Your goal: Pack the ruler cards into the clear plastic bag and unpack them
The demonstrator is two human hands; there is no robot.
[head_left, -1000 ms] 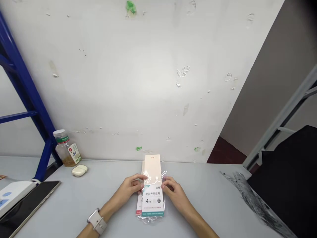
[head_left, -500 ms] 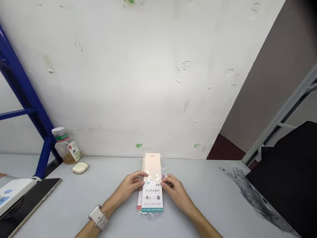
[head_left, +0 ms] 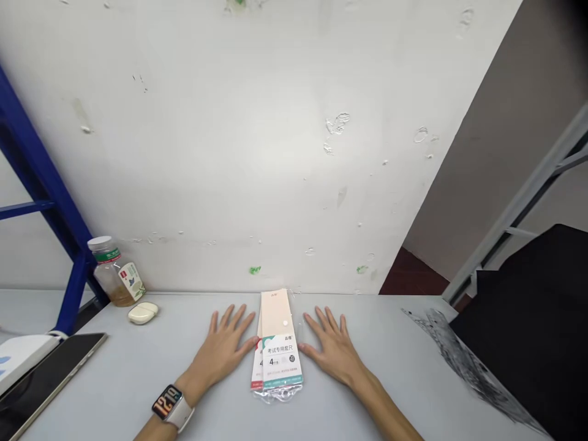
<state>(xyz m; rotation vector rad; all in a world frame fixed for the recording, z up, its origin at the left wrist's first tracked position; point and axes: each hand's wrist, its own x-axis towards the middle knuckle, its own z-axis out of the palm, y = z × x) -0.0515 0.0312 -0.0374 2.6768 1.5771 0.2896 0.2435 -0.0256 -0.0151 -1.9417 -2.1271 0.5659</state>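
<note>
Two overlapping packets on the bench

Peach above, white below, the teal-banded packet partly covers a red-banded packet, clear plastic showing around them. Left hand and right hand lie open beside them, palms down, fingers splayed. Open room spreads outward from each. The front packet's long axis runs toward the wall, far end tipped slightly left at the bench's back edge.

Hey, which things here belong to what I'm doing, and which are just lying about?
Seemingly part of the job:
teal-edged packet
red-edged packet, partly under it
left hand and right hand, spread beside them

Apparently just lying about:
jar
cream oval object
dark flat device
white box
black item
</note>
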